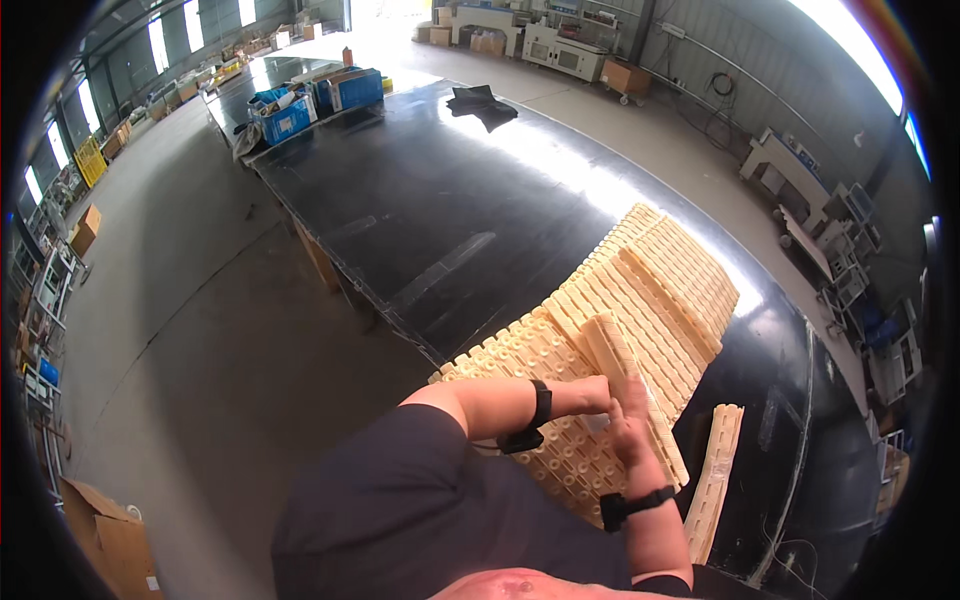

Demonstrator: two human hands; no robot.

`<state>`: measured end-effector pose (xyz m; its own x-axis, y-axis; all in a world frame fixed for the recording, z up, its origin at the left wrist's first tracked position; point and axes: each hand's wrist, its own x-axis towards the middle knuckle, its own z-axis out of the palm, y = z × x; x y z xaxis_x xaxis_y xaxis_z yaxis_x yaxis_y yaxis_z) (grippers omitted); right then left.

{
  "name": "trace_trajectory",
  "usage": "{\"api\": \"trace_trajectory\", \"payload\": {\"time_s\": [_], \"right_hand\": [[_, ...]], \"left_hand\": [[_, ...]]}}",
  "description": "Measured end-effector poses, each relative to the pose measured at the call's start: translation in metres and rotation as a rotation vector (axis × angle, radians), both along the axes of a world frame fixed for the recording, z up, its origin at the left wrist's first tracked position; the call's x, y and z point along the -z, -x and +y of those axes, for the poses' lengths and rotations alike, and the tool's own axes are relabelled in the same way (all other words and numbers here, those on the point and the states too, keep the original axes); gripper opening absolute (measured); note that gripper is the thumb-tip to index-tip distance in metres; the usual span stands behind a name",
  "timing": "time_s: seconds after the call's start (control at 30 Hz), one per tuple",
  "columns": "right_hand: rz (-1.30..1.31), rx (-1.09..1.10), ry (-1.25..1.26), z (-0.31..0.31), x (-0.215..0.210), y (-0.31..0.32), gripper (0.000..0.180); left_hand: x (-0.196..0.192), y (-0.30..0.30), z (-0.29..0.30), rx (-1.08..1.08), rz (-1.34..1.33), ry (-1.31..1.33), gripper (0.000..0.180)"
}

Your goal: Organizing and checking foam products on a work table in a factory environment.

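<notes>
A beige, bumpy foam-like mat point(640, 290) lies in overlapping layers along the near part of the black table. Over it, a narrow beige strip point(610, 345) slants from beyond my hands toward my right forearm. My left hand point(592, 394) is closed at the strip's left side; its fingertips are hidden. Close against it, my right hand point(630, 425) grips the strip's edge, fingers pointing up along it. Something small and whitish point(597, 422) shows just below both hands, too unclear to name. Each wrist wears a black band with a small dark box.
A separate beige strip point(714, 480) lies at the right on the black table point(420, 200). Farther off are blue boxes point(285, 118) filled with items and a dark cloth point(482, 105). Machines point(565, 50) stand along the wall; a cardboard box point(110, 540) sits at lower left.
</notes>
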<state>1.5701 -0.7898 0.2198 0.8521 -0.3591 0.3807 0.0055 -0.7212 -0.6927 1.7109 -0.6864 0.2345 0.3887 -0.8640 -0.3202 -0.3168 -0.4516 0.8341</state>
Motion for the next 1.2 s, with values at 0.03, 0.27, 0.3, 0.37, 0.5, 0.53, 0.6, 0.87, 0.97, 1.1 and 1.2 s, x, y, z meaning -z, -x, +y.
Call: {"api": "trace_trajectory", "payload": {"time_s": [0.03, 0.27, 0.3, 0.37, 0.5, 0.53, 0.6, 0.87, 0.97, 1.1, 1.2], "right_hand": [[0.169, 0.050, 0.133, 0.004, 0.009, -0.008, 0.059], [0.494, 0.282, 0.413, -0.043, 0.023, -0.033, 0.053], [0.414, 0.298, 0.482, -0.049, 0.022, -0.037, 0.052], [0.214, 0.382, 0.604, -0.055, 0.018, -0.044, 0.046], [0.673, 0.540, 0.586, -0.055, 0.001, -0.052, 0.061], [0.679, 0.542, 0.574, -0.055, -0.008, -0.053, 0.063], [0.756, 0.515, 0.477, -0.057, -0.028, -0.052, 0.073], [0.943, 0.497, 0.420, -0.063, -0.066, -0.021, 0.089], [0.924, 0.655, 0.303, -0.079, -0.056, 0.024, 0.095], [0.928, 0.800, 0.259, -0.092, -0.033, 0.084, 0.102], [1.044, 0.953, 0.195, -0.095, -0.018, 0.111, 0.103]], "left_hand": [[0.004, -0.001, -0.006, 0.104, -0.085, -0.038, 0.059], [0.014, -0.010, -0.034, 0.069, -0.119, 0.213, 0.032], [0.011, -0.011, -0.035, 0.061, -0.149, 0.153, 0.033], [0.004, -0.011, -0.028, 0.146, -0.145, 0.125, 0.033], [-0.014, -0.014, 0.026, 0.368, -0.368, 0.085, 0.033], [-0.018, -0.019, 0.049, 0.376, -0.308, 0.029, 0.029], [-0.026, -0.035, 0.095, 0.129, -0.585, 0.148, 0.015], [-0.007, -0.168, 0.177, -0.245, -0.927, -0.357, 0.027], [-0.002, -0.167, 0.186, -0.097, -1.093, -0.413, 0.044], [-0.031, -0.157, 0.162, -0.069, -1.049, -0.669, 0.050], [-0.047, -0.147, 0.121, 0.105, -0.974, -0.572, 0.050]]}}
